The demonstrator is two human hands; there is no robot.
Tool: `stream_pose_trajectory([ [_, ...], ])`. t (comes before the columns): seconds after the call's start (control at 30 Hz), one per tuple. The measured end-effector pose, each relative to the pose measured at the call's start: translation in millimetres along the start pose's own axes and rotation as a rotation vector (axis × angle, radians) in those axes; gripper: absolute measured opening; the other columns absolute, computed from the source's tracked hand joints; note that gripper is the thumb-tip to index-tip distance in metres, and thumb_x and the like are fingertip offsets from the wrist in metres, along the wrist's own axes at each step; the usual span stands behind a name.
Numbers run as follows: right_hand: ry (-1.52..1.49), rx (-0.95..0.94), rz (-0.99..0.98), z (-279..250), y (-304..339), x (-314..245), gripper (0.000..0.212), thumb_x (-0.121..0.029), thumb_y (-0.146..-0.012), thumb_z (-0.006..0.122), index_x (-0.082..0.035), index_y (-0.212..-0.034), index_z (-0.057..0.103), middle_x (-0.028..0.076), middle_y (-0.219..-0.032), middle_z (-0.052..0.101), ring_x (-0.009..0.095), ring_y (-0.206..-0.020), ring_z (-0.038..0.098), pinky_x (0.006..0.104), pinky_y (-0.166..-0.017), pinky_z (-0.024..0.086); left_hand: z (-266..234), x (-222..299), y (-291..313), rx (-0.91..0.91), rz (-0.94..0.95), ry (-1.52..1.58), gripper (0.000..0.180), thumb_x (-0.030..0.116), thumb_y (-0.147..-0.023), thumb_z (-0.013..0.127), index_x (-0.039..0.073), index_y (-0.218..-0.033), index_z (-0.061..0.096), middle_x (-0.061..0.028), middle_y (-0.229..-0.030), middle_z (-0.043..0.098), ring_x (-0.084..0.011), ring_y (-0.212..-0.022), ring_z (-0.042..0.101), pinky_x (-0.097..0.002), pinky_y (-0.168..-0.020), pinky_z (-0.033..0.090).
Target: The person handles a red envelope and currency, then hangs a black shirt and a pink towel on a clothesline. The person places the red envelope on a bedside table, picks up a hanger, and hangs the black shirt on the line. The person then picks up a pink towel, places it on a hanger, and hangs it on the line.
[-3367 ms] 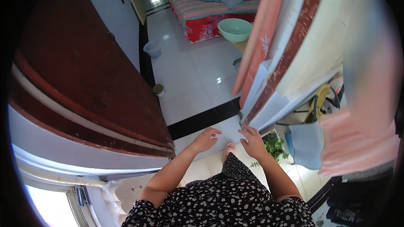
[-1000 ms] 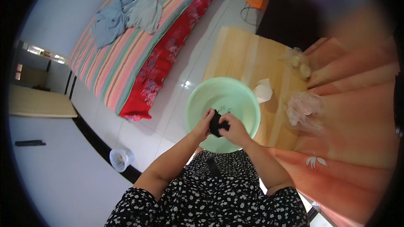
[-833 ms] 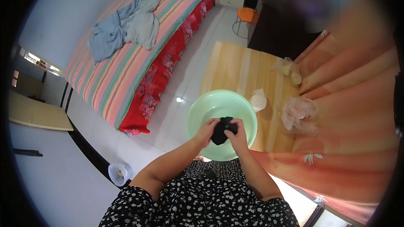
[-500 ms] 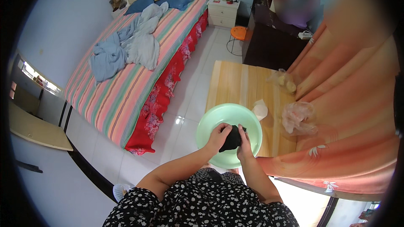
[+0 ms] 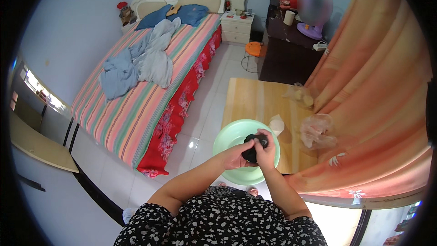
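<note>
Since a moment ago my view has lifted, so the whole striped bed point(image 5: 150, 86) with its heap of blue and grey clothes point(image 5: 136, 61) now shows, while the pale green basin point(image 5: 236, 152) has slid lower and closer to my body; my hands have stayed together over it. On my right the orange curtain point(image 5: 373, 109) hangs beside the low wooden worktop point(image 5: 257, 105), which carries the basin at its near end and two clear plastic bags point(image 5: 316, 130) further along. Over the basin I hold a small black cloth point(image 5: 251, 151), bunched up between both palms. My left hand point(image 5: 234, 154) cups it from below and the side, grip closed on the cloth; my right hand point(image 5: 266, 148) folds over the top, fingers curled and clamped on it too. Both forearms angle inward from my lap. I judge it best to keep the bundle low over the basin's middle.
</note>
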State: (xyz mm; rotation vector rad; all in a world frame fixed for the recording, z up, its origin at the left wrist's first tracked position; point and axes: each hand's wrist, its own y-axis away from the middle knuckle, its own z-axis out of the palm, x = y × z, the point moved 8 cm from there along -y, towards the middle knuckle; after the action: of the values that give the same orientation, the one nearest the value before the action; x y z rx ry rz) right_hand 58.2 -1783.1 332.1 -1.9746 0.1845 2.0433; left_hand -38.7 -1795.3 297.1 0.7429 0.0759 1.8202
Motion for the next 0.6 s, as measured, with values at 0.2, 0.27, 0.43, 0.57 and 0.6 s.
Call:
stream_pose_trajectory([
  [0.2, 0.188, -0.452, -0.195, -9.1, -16.2, -25.3, 0.044, -0.014, -0.082, 0.064, -0.011, -0.124, 0.055, 0.013, -0.136, 0.046, 0.026, -0.131, 0.036, 0.0385, -0.107, 0.028, 10.9, 16.0, -12.1, -0.013, 0.054, -0.400, 0.062, 0.032, -0.080, 0.072, 0.008, -0.130, 0.043, -0.0044, -0.117, 0.054, -0.0166, -0.103, 0.056, -0.0349, -0.086, 0.050],
  [0.27, -0.065, -0.532, -0.013, -17.4, -21.1, -26.7, 0.050, -0.018, -0.082, 0.065, -0.012, -0.130, 0.052, 0.012, -0.145, 0.037, 0.026, -0.136, 0.029, 0.0396, -0.110, 0.023, 33.8, 22.1, -12.0, 0.031, 0.000, -0.534, 0.058, 0.027, -0.080, 0.072, 0.006, -0.127, 0.045, -0.0042, -0.111, 0.056, -0.0152, -0.098, 0.056, -0.0321, -0.080, 0.052],
  [0.43, -0.430, -0.674, 0.191, -11.8, -31.7, -33.0, 0.037, -0.020, -0.087, 0.063, -0.005, -0.121, 0.058, 0.012, -0.124, 0.055, 0.022, -0.116, 0.050, 0.0348, -0.101, 0.037, 45.8, 25.5, -22.1, 0.129, -0.103, -0.630, 0.045, 0.026, -0.079, 0.072, 0.009, -0.116, 0.052, -0.0016, -0.099, 0.057, -0.0137, -0.086, 0.058, -0.0287, -0.068, 0.049],
  [0.57, -0.686, -0.362, 0.407, -17.1, -31.4, -2.0, 0.025, -0.026, -0.094, 0.055, -0.002, -0.099, 0.058, 0.007, -0.077, 0.059, 0.017, -0.077, 0.058, 0.0303, -0.073, 0.049, 30.2, 20.5, -31.2, 0.329, -0.259, -0.934, 0.043, 0.029, -0.074, 0.073, 0.007, -0.107, 0.057, 0.0000, -0.093, 0.057, -0.0125, -0.080, 0.055, -0.0277, -0.062, 0.045],
  [0.6, -0.704, -0.310, 0.443, -17.5, -32.1, 9.5, 0.024, -0.026, -0.094, 0.054, -0.002, -0.094, 0.056, 0.006, -0.071, 0.056, 0.016, -0.071, 0.057, 0.0301, -0.071, 0.049, 24.5, 20.6, -37.2, 0.363, -0.198, -1.024, 0.042, 0.029, -0.073, 0.073, 0.007, -0.106, 0.058, -0.0001, -0.090, 0.057, -0.0128, -0.079, 0.055, -0.0283, -0.063, 0.045],
])
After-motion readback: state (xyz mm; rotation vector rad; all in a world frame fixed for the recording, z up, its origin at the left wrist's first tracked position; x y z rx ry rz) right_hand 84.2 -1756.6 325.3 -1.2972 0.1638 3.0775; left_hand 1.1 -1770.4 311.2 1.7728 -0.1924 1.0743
